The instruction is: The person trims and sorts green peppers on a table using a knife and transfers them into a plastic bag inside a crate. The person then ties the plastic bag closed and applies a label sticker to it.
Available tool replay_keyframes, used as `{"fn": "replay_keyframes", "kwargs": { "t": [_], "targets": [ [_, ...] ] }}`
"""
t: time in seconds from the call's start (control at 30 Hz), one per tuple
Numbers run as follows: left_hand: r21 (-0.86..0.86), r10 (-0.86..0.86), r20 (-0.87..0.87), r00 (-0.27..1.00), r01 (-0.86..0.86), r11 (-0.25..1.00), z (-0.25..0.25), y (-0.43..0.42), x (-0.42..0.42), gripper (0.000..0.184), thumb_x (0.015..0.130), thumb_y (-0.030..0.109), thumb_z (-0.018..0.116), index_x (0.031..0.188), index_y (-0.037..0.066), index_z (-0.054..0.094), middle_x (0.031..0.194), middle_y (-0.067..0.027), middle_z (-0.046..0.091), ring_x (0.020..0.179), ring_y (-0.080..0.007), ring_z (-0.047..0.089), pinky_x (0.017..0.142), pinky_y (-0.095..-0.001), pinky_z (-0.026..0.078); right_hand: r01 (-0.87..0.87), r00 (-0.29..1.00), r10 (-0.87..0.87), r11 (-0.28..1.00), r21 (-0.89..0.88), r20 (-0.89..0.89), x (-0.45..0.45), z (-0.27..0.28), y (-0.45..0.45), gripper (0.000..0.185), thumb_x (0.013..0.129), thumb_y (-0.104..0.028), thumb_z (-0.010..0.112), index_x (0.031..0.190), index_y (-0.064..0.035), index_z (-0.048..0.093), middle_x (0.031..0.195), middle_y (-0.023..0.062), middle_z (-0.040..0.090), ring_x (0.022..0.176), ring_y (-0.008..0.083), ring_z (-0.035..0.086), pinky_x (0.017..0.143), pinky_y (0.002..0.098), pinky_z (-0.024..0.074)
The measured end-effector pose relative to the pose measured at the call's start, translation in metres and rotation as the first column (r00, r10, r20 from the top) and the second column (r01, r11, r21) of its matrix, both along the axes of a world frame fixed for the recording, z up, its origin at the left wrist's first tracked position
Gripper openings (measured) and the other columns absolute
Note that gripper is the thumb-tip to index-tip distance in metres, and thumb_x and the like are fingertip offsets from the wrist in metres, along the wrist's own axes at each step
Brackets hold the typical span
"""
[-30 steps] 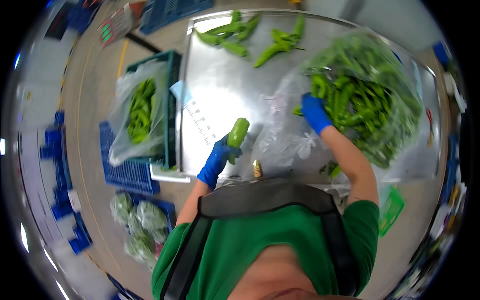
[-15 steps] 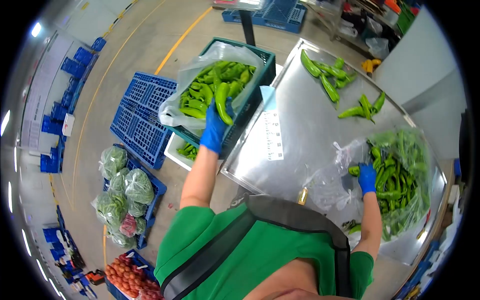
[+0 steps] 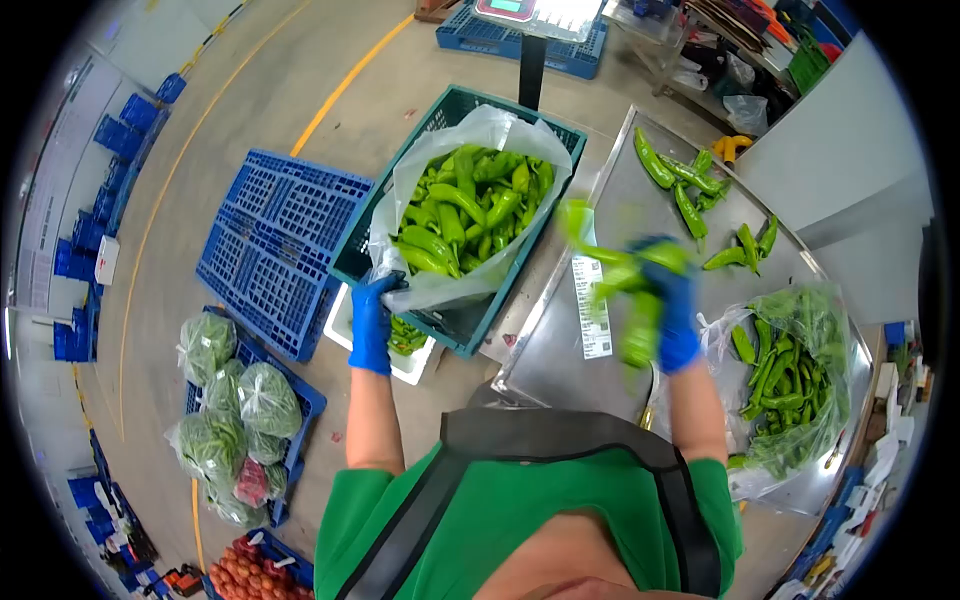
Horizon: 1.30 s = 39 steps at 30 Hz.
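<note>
My right hand [image 3: 672,305], in a blue glove, is closed around several long green peppers [image 3: 640,325] above the metal table [image 3: 540,365]; motion blurs them. The gloved fingers of my left hand [image 3: 371,322] pinch the edge of a clear plastic bag [image 3: 400,297] at the near left corner of a green crate [image 3: 470,342]. Inside that bag lies a heap of green peppers [image 3: 470,205]. To the right on the table, an open plastic bag [image 3: 835,385] holds more green peppers [image 3: 790,375].
Loose peppers [image 3: 690,210] lie at the table's far side, near a printed label strip [image 3: 592,315]. A white box [image 3: 410,370] with peppers sits under the crate. Blue pallets [image 3: 280,250], bagged greens [image 3: 270,395] and onions [image 3: 250,575] stand left. A scale display [image 3: 540,15] rises ahead.
My right hand has come out of the right-hand bag with several peppers and moved left. My left hand has let go of a pepper over the crate and moved to the bag's edge.
</note>
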<state>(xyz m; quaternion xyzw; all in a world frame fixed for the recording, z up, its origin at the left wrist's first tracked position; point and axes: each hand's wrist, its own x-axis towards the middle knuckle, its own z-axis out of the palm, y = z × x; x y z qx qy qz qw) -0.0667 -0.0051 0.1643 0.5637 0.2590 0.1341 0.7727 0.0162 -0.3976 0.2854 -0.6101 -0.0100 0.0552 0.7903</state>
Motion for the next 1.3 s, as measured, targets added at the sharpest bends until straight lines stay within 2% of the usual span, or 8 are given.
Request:
{"fn": "replay_keyframes", "kwargs": {
  "t": [0.27,0.33,0.57,0.7,0.8,0.97,1.1,1.3],
  "targets": [
    [-0.483,0.011,0.249,0.969,0.114,0.868,-0.017,-0.007,-0.013,0.048,0.084,0.023,0.048,0.126,-0.001,0.043,0.104,-0.0114,0.057,0.084,-0.0209,0.053,0.078,-0.0356,0.042,-0.294,0.953,0.301,0.948,0.119,-0.046,0.138,-0.177,0.234,0.065,0.062,-0.011,0.074,0.12,-0.001,0.046,0.112,0.0153,0.055,0.101,0.0277,0.053,0.086,0.0418,0.0449],
    [-0.343,-0.111,0.281,0.953,0.208,0.916,-0.023,-0.002,-0.021,0.051,0.086,0.031,0.049,0.125,-0.001,0.043,0.107,-0.0132,0.056,0.092,-0.0241,0.052,0.085,-0.0375,0.039,-0.013,0.988,0.124,0.653,-0.757,0.09,0.135,-0.198,0.219,0.059,0.063,-0.011,0.069,0.115,0.0046,0.048,0.114,0.0249,0.052,0.103,0.0368,0.052,0.09,0.0407,0.0418],
    [0.117,0.047,0.182,0.982,-0.07,0.991,-0.003,-0.04,-0.026,0.038,0.088,0.02,0.048,0.12,-0.002,0.047,0.111,-0.0149,0.055,0.103,-0.028,0.052,0.094,-0.0396,0.038,0.328,0.912,-0.314,0.945,-0.01,0.266,-0.005,-0.116,-0.091,0.045,0.078,-0.01,0.066,0.12,-0.006,0.052,0.116,0.0077,0.054,0.107,0.0167,0.05,0.089,0.031,0.0424],
    [0.553,-0.072,0.195,0.978,-0.049,0.832,0.0,-0.15,0.008,0.037,0.08,-0.004,0.052,0.117,-0.002,0.048,0.115,-0.0136,0.052,0.103,-0.023,0.05,0.092,-0.0322,0.04,0.449,0.519,-0.61,-0.403,-0.798,0.599,-0.081,-0.162,-0.412,0.054,0.068,-0.027,0.072,0.112,-0.0031,0.051,0.114,0.0188,0.049,0.106,0.0337,0.048,0.09,0.0426,0.0399],
    [0.544,-0.911,-0.033,0.412,0.772,0.329,0.036,-0.374,0.032,0.034,0.075,-0.005,0.055,0.109,0.001,0.056,0.108,-0.0098,0.056,0.098,-0.0193,0.053,0.088,-0.0287,0.041,0.113,0.717,-0.514,-0.58,-0.807,0.47,-0.111,-0.141,-0.538,0.066,0.064,-0.032,0.074,0.119,-0.0052,0.049,0.121,0.0213,0.047,0.112,0.0372,0.044,0.094,0.0436,0.0363],
    [0.827,-0.93,-0.355,-0.091,0.433,-0.358,-0.12,-0.657,0.088,0.062,0.076,0.014,0.064,0.13,-0.002,0.037,0.128,-0.0226,0.043,0.12,-0.0344,0.04,0.102,-0.0364,0.029,0.338,0.681,-0.693,0.011,-0.941,0.237,-0.141,-0.108,-0.645,0.071,0.066,-0.036,0.073,0.123,-0.004,0.046,0.122,0.0227,0.048,0.109,0.0343,0.048,0.092,0.0399,0.0386],
    [0.799,-0.976,0.207,0.072,0.564,0.211,-0.052,-0.807,0.188,0.069,0.077,0.015,0.063,0.134,-0.002,0.029,0.133,-0.0238,0.036,0.123,-0.0354,0.035,0.102,-0.037,0.029,0.292,0.719,-0.687,0.161,-0.943,0.105,-0.146,-0.084,-0.633,0.074,0.068,-0.038,0.073,0.126,-0.0035,0.043,0.119,0.0241,0.051,0.106,0.0322,0.051,0.091,0.0379,0.0405],
    [0.85,-0.974,0.069,0.215,0.498,0.171,-0.061,-0.812,0.194,0.065,0.078,0.021,0.063,0.131,-0.001,0.033,0.129,-0.0251,0.041,0.117,-0.0378,0.042,0.097,-0.0373,0.035,0.281,0.733,-0.664,0.097,-0.955,0.148,-0.136,-0.151,-0.544,0.089,0.062,-0.049,0.074,0.132,-0.0084,0.037,0.129,0.0281,0.038,0.116,0.0404,0.041,0.095,0.0438,0.0366]
  ]
}}
